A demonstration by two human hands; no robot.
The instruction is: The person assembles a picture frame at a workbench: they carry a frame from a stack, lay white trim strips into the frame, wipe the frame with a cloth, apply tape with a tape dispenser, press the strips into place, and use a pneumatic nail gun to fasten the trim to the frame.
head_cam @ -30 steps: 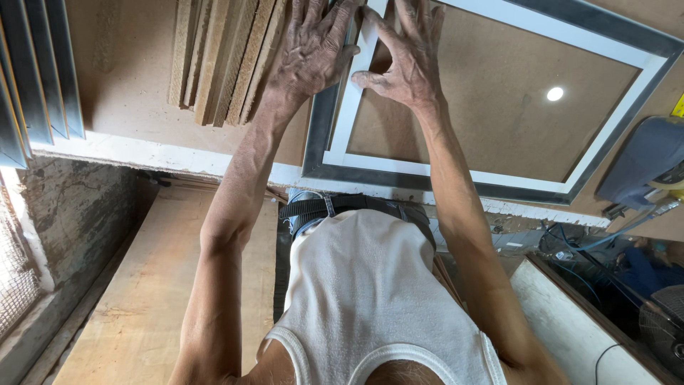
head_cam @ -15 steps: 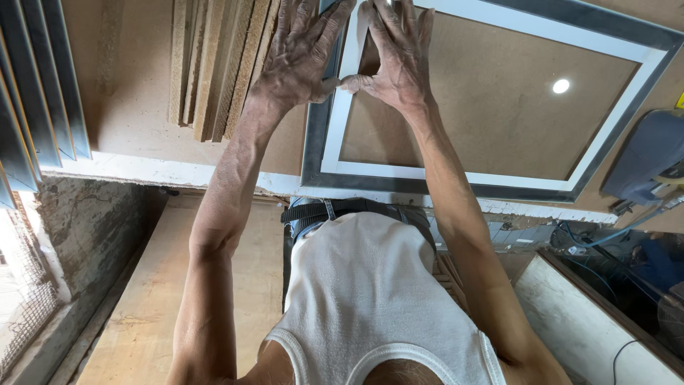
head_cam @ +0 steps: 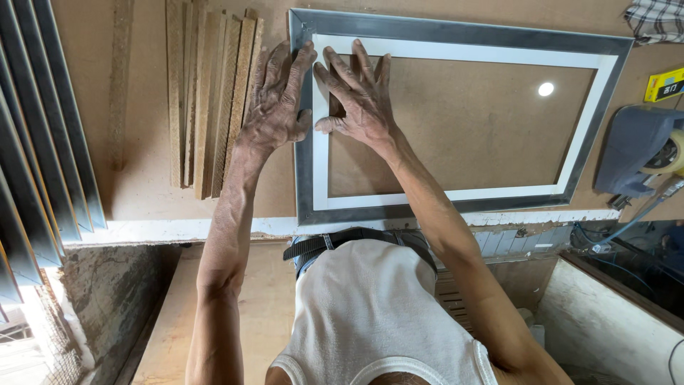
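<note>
The frame (head_cam: 456, 34), grey outside with a white inner border, lies flat on the brown bench (head_cam: 142, 185), its near edge close to the bench's front lip and its left side just right of a bundle of wooden strips (head_cam: 206, 100). Both hands rest on the frame's left side near the far corner. The left hand (head_cam: 274, 100) lies flat with fingers spread, its palm on the bench and grey edge, fingertips reaching toward the corner; it grips nothing. The right hand (head_cam: 360, 100) is likewise open and pressed down, thumb on the white border, fingers splayed over the board inside the frame. The two hands are just beside each other, index fingers nearly meeting. Long grey mouldings (head_cam: 43, 142) lean along the bench's left end. At the right end sit a grey power tool (head_cam: 634, 153), a yellow box (head_cam: 664, 84) and a checked cloth (head_cam: 655, 18).
</note>
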